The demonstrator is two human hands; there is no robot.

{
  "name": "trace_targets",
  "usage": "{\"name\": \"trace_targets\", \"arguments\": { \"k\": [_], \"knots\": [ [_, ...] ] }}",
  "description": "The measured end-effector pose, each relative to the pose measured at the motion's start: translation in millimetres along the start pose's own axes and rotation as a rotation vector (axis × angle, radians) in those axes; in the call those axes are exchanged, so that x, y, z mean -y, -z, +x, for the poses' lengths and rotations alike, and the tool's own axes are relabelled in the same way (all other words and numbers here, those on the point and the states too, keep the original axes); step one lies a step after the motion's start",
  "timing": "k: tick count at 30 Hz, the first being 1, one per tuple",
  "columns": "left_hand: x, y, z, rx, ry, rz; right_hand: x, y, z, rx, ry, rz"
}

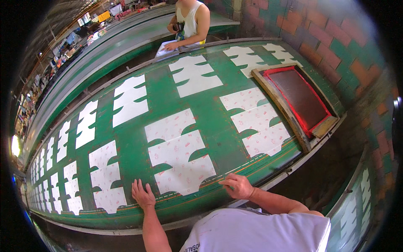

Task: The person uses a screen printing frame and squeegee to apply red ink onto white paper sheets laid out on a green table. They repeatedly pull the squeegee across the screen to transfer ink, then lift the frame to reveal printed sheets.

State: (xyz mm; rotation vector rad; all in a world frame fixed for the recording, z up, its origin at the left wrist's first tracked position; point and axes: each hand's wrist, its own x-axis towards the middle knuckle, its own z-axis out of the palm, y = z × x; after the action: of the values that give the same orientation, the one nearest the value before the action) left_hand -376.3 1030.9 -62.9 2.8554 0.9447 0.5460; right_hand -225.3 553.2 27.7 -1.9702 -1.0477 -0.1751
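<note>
My left hand [143, 194] rests on the green table [213, 125] near its front edge, fingers spread, just left of a white cut piece [180, 164] printed with small red motifs. My right hand [236, 185] is at the front edge, right of that piece, with fingers curled and index and thumb close together; anything between them is too small to make out. Similar printed pieces [105, 176] lie to the left and another [256, 122] to the right. A plain white row [195, 75] runs along the far side.
A wooden-framed screen [297, 101] with a red border lies at the right end. Across the table a person [189, 25] in a white top holds a dark object. Long tables [100, 50] stand behind, a tiled wall [327, 50] at right, another board [352, 210] low at right.
</note>
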Motion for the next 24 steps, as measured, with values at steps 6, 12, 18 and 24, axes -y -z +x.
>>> {"name": "trace_targets", "arguments": {
  "k": [6, 12, 18, 24],
  "knots": [
    [4.5, -3.1, 1.7, -0.006, 0.004, -0.031, 41.7, 27.4, -36.9, 0.018, -0.093, -0.161],
    [41.7, -20.1, 2.4, -0.079, 0.105, -0.503, 91.7, 38.0, -121.5, 0.05, -0.224, -0.229],
    [-9.2, 69.5, 40.7, -0.235, 0.194, -0.742, 119.5, 50.6, -167.3, 0.087, -0.244, -0.285],
    [-169.9, 225.8, 36.3, -0.584, -0.303, -0.273, 91.2, 62.3, -151.2, -0.004, -0.103, -0.275]
  ]
}}
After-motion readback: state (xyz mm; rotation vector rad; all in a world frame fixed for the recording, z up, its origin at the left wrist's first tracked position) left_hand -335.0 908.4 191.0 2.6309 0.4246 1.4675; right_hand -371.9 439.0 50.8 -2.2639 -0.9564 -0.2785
